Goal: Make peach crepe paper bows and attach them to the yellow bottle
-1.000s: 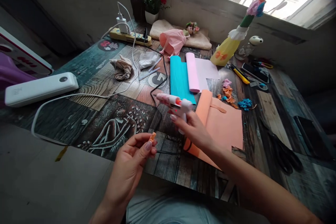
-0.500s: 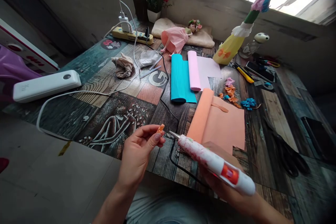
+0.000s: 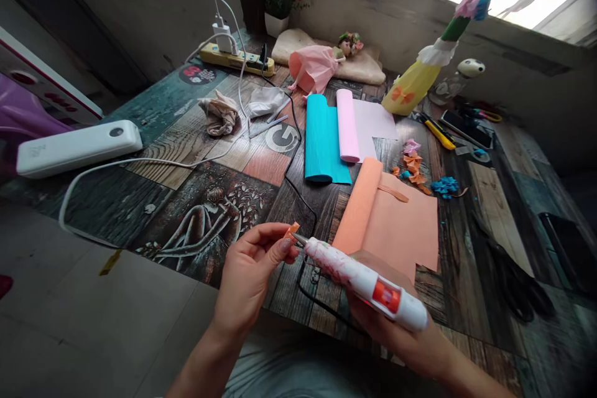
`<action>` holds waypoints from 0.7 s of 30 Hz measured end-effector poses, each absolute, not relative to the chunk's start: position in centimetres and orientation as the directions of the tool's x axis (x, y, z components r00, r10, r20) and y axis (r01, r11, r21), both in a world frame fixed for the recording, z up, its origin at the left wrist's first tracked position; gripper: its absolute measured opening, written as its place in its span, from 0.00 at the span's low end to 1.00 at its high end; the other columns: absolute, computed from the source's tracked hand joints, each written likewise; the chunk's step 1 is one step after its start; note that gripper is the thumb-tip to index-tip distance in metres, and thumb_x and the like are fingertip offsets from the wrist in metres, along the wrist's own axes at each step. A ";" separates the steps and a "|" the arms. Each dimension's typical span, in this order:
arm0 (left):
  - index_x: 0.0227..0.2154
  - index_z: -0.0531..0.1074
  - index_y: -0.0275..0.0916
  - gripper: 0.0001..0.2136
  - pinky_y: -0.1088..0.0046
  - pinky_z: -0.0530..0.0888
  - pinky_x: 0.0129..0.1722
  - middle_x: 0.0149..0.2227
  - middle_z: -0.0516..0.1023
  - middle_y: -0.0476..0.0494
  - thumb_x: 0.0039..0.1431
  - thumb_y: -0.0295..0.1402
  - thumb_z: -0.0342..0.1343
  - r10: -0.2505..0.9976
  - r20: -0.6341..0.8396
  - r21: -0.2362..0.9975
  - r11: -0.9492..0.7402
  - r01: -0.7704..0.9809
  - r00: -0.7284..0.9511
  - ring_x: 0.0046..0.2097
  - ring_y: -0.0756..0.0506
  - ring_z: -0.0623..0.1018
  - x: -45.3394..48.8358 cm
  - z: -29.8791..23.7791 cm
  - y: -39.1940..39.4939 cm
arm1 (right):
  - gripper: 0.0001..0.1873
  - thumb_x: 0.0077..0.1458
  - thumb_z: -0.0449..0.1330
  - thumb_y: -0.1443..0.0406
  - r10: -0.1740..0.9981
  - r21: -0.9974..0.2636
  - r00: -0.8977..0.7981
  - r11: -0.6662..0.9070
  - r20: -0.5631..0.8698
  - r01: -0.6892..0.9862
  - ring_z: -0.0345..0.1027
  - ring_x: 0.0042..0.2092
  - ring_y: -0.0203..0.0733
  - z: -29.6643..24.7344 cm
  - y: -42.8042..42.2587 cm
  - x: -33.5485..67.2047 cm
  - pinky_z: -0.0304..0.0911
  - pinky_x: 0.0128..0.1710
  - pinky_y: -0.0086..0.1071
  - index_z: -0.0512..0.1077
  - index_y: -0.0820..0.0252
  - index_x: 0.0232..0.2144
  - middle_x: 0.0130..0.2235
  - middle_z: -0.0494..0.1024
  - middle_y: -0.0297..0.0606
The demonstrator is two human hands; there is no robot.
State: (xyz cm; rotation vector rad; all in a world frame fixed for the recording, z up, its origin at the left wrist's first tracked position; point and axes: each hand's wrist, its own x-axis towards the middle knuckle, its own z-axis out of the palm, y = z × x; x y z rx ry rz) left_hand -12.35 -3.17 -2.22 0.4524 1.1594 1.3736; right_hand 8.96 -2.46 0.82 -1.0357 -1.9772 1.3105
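Low centre of the frame, I have my left grip [image 3: 254,268] pinched on a small orange scrap [image 3: 292,229]; my right grip [image 3: 386,331] wraps a glue gun [image 3: 345,268], its nozzle [image 3: 300,238] touching or nearly touching the scrap. I judge this the gluing step; the next move calls for steadiness and a small dab, skin clear.

From the glue gun [image 3: 347,272], the scissors [image 3: 506,270] lie at three o'clock and the power strip [image 3: 226,61] at eleven. At twelve, the doll [image 3: 312,68] lies behind the paper rolls [image 3: 317,143].
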 end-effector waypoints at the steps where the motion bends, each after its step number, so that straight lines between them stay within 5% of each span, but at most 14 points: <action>1: 0.33 0.79 0.37 0.11 0.84 0.75 0.31 0.30 0.81 0.49 0.46 0.32 0.70 0.907 -0.371 0.824 0.223 -0.521 -0.198 0.28 0.55 0.77 -12.4 -2.3 -3.2 | 0.06 0.59 0.57 0.65 0.835 -0.927 -0.550 0.225 0.024 0.301 0.73 0.37 0.44 0.9 -2.4 8.9 0.71 0.38 0.32 0.71 0.56 0.40 0.37 0.77 0.41; 21: 0.35 0.79 0.37 0.10 0.85 0.75 0.32 0.31 0.81 0.49 0.49 0.31 0.68 0.917 -0.340 0.844 0.201 -0.497 -0.206 0.29 0.55 0.78 -12.3 -2.7 -3.4 | 0.04 0.59 0.56 0.65 0.840 -0.908 -0.542 0.227 0.000 0.353 0.72 0.35 0.42 0.9 -2.6 8.8 0.70 0.36 0.30 0.71 0.56 0.38 0.36 0.77 0.40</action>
